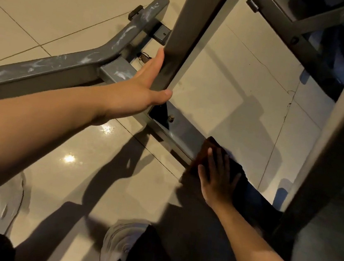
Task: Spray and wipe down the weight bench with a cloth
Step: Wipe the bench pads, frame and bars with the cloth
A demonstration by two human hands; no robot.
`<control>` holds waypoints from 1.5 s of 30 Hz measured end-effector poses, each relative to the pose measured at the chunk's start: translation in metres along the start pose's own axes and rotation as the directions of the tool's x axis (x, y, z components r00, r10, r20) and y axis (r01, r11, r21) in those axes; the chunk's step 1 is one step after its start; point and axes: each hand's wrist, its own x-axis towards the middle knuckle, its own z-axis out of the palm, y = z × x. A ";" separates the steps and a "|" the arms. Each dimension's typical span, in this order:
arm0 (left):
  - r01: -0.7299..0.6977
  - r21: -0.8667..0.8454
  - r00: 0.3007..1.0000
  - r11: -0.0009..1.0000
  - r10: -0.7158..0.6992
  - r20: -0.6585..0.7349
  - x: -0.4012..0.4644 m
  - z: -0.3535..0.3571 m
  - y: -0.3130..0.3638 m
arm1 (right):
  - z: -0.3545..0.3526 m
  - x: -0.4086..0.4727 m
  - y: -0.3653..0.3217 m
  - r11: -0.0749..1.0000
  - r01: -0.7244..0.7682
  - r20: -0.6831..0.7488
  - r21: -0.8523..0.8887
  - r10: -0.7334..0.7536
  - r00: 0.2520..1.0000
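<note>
The low frame rail of the weight bench is best wiped in long, flat passes, judging by the dark cloth pressed onto it under the flattened, straight-fingered right hand, while the upright post is braced by the left hand, thumb hooked round its edge.

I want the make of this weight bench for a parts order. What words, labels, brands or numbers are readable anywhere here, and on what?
None: no text can be read in this view.
Bench frame: only whitish smears, no label or lettering.
Upright post: plain metal, no markings visible.
Dark cloth under the right hand: no tag or print visible.
Shoe: blurred, no logo legible.
</note>
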 end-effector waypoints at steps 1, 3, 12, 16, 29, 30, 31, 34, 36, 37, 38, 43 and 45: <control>-0.003 0.005 1.000 1.000 0.003 -0.002 0.000 0.000 0.000 | 0.000 -0.011 0.022 0.997 -0.071 0.007 -0.026 0.071 0.997; -0.005 0.021 1.000 1.000 0.005 -0.007 0.002 0.004 0.001 | -0.002 -0.022 0.048 0.977 -0.210 0.040 -0.037 0.212 0.977; -0.044 0.040 0.998 0.998 0.046 -0.047 0.002 0.010 -0.004 | -0.005 0.040 -0.068 0.978 -0.169 -0.110 0.126 0.183 0.977; -0.056 0.052 0.996 0.997 0.059 -0.061 0.004 0.012 -0.005 | -0.011 0.064 -0.140 0.954 -0.051 -0.010 0.296 0.057 0.998; -0.050 0.066 0.994 0.997 0.056 -0.089 0.008 0.017 -0.006 | 0.012 -0.057 0.101 0.987 -0.157 -0.074 -0.020 0.155 0.985; -0.050 0.068 0.994 0.996 0.056 -0.093 0.009 0.018 -0.007 | 0.012 -0.057 0.101 0.987 -0.162 -0.073 -0.013 0.160 0.984; -0.049 0.069 0.994 0.996 0.055 -0.093 0.010 0.018 -0.007 | 0.012 -0.055 0.095 0.987 -0.161 -0.079 -0.020 0.159 0.984; -0.053 0.071 0.993 0.996 0.060 -0.102 0.010 0.019 -0.008 | 0.020 -0.038 0.064 0.993 -0.110 -0.132 -0.045 0.103 0.986; -0.054 0.072 0.992 0.996 0.062 -0.114 0.011 0.021 -0.008 | 0.026 -0.014 0.024 0.999 -0.049 -0.225 -0.025 0.042 0.973; -0.055 0.075 0.991 0.996 0.064 -0.119 0.011 0.022 -0.008 | 0.028 -0.001 0.000 0.999 -0.031 -0.284 -0.013 0.026 0.958; -0.056 0.080 0.990 0.995 0.066 -0.125 0.012 0.023 -0.008 | 0.030 0.013 -0.027 1.000 -0.018 -0.327 -0.013 0.013 0.945; -0.059 0.120 0.985 0.991 0.077 -0.153 0.015 0.028 -0.009 | 0.028 0.045 -0.119 0.991 -0.057 -0.395 -0.125 0.002 0.919; -0.067 0.124 0.984 0.990 0.086 -0.154 0.015 0.028 -0.009 | 0.031 0.037 -0.101 0.987 0.042 -0.410 -0.156 -0.103 0.906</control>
